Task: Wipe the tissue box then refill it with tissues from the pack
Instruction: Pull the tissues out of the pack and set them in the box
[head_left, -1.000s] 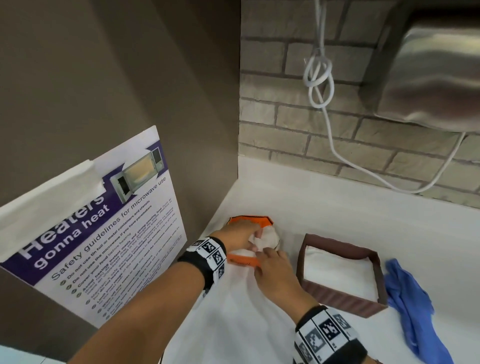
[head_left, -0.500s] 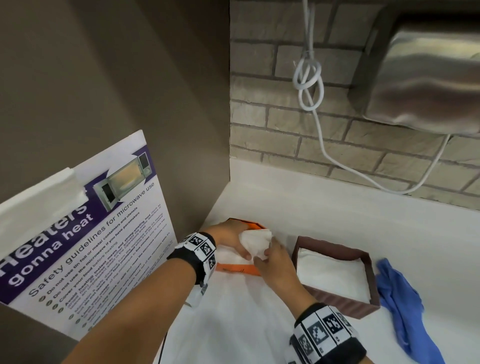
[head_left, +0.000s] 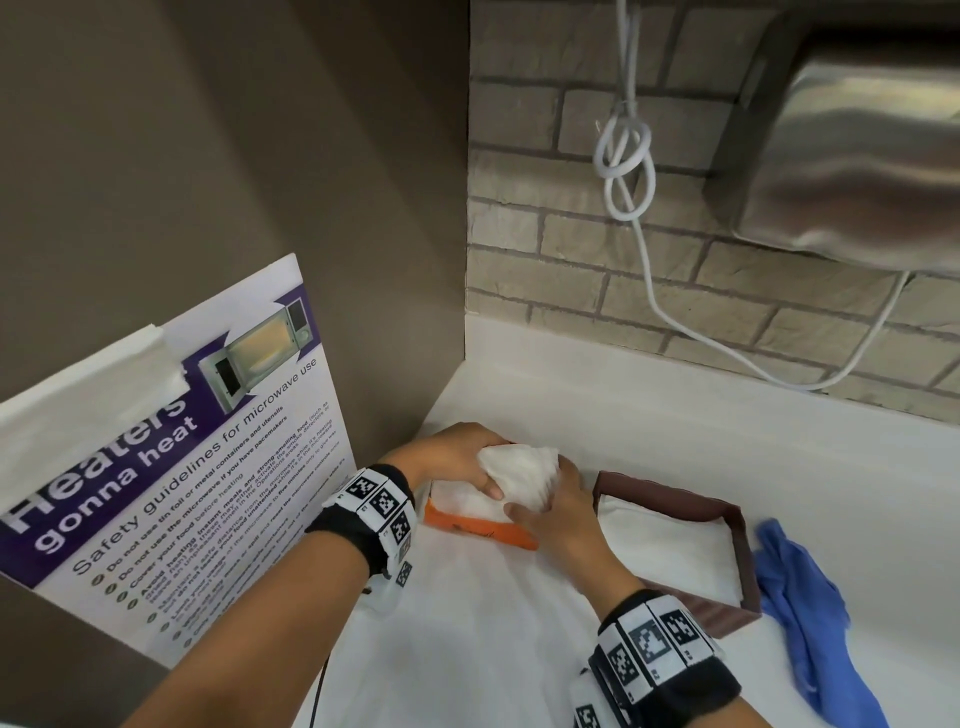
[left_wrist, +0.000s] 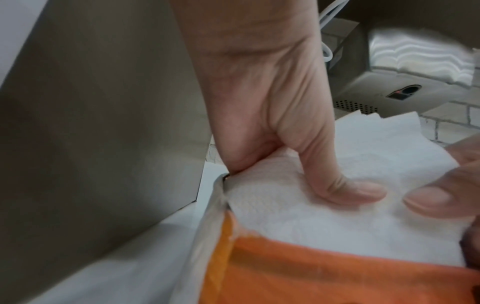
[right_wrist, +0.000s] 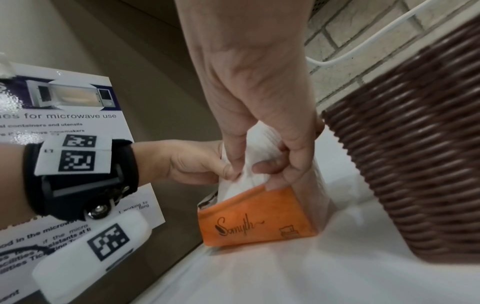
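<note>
Tissues between both hands, above orange pack, beside tissue box.

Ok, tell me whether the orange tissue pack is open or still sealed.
Open. White tissues stick up out of the top of the orange plastic tissue pack, gripped by both the left hand and the right hand.

left hand grips tissues — atop orange pack
</note>
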